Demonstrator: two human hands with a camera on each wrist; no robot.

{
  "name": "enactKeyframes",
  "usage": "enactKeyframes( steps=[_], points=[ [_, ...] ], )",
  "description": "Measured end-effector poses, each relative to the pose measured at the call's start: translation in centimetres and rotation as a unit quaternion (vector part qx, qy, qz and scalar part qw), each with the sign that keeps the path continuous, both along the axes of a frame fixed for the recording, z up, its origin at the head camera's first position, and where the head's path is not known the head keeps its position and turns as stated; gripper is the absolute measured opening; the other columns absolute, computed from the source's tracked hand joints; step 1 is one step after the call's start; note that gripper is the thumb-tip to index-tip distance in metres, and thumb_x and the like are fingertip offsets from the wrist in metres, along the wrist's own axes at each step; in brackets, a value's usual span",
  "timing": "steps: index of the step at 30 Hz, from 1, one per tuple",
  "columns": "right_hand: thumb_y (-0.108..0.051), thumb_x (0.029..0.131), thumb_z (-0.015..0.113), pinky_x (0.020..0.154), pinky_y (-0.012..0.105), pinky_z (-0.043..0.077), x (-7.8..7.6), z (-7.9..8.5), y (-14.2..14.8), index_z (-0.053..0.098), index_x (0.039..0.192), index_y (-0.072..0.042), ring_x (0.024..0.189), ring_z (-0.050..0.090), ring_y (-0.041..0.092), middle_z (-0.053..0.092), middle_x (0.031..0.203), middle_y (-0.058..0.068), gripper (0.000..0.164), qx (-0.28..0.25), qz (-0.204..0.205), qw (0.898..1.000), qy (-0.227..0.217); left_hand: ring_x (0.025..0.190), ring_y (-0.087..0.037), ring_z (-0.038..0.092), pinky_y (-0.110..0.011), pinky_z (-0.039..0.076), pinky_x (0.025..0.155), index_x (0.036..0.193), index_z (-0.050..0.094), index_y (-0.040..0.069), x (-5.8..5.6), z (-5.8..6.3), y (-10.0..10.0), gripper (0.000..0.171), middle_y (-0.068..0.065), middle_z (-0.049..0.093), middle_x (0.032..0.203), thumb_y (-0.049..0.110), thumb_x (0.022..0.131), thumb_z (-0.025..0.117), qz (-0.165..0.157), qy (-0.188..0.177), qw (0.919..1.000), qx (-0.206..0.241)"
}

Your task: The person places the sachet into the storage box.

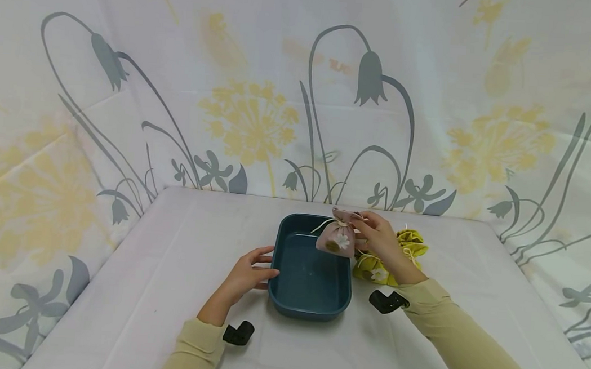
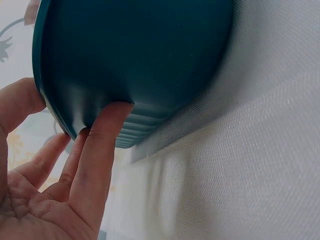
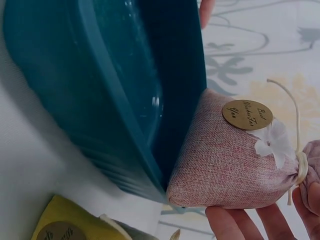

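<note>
A pink drawstring pouch with a white flower and a round brown label hangs tilted over the right rim of a blue plastic basin. Its gathered neck is held by my right hand; in the right wrist view fingertips also touch the side of the pouch. My left hand holds the basin's left side, the thumb at the rim and other fingers against the outer wall. The visible basin floor is bare; its far right corner is hidden behind the pouch.
Several yellow pouches lie right of the basin, partly hidden by my right hand and forearm. A white cloth covers the table. Behind the table hangs a flower-patterned curtain.
</note>
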State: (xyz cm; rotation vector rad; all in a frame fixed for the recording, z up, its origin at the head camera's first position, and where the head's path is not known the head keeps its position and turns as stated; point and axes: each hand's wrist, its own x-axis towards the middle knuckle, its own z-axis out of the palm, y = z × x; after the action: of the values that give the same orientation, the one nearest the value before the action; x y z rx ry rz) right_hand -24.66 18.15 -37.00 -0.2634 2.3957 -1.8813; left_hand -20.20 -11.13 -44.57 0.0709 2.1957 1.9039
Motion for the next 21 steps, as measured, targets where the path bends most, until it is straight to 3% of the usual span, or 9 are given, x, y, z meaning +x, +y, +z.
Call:
enactKeyframes(
  steps=[7,10,14,21],
  points=[
    [-0.022,0.098,0.049,0.078,0.051,0.051,-1.2,-0.3,-1.3,0.05,0.115,0.005,0.093,0.063,0.032,0.056,0.113,0.026,0.031,0.011,-0.005,1.0,0.002,0.101,-0.033,0.06,-0.042,0.055,0.073,0.138,0.041,0.001,1.7,2.8,0.4,0.056,-0.025,0.049,0.124,0.003,0.086,0.064,0.001,0.0,1.0,-0.006],
    [-0.023,0.097,0.05,0.078,0.05,0.052,-1.8,-0.4,-1.9,0.052,0.115,0.003,0.095,0.062,0.034,0.056,0.115,0.026,0.032,0.028,-0.012,1.0,-0.005,0.101,-0.033,0.06,-0.042,0.055,0.073,0.138,0.041,0.001,2.0,3.3,0.4,0.056,-0.026,0.048,0.125,0.002,0.087,0.063,0.001,-0.001,1.0,-0.005],
    [-0.023,0.097,0.051,0.077,0.046,0.053,-2.6,-0.6,-2.8,0.053,0.118,0.001,0.096,0.061,0.033,0.056,0.115,0.024,0.032,0.038,-0.014,0.999,-0.013,0.102,-0.034,0.06,-0.042,0.055,0.073,0.138,0.041,0.001,1.6,2.9,0.2,0.056,-0.027,0.047,0.126,0.002,0.086,0.063,0.001,-0.002,1.0,-0.006],
    [-0.019,0.098,0.049,0.077,0.045,0.053,-3.4,-1.0,-4.6,0.052,0.117,0.003,0.091,0.063,0.031,0.056,0.115,0.025,0.029,0.025,-0.003,0.999,-0.02,0.103,-0.033,0.059,-0.043,0.055,0.072,0.139,0.041,0.006,0.0,0.0,0.0,0.059,-0.023,0.048,0.127,0.006,0.086,0.066,0.001,-0.003,1.0,-0.001]
  ],
)
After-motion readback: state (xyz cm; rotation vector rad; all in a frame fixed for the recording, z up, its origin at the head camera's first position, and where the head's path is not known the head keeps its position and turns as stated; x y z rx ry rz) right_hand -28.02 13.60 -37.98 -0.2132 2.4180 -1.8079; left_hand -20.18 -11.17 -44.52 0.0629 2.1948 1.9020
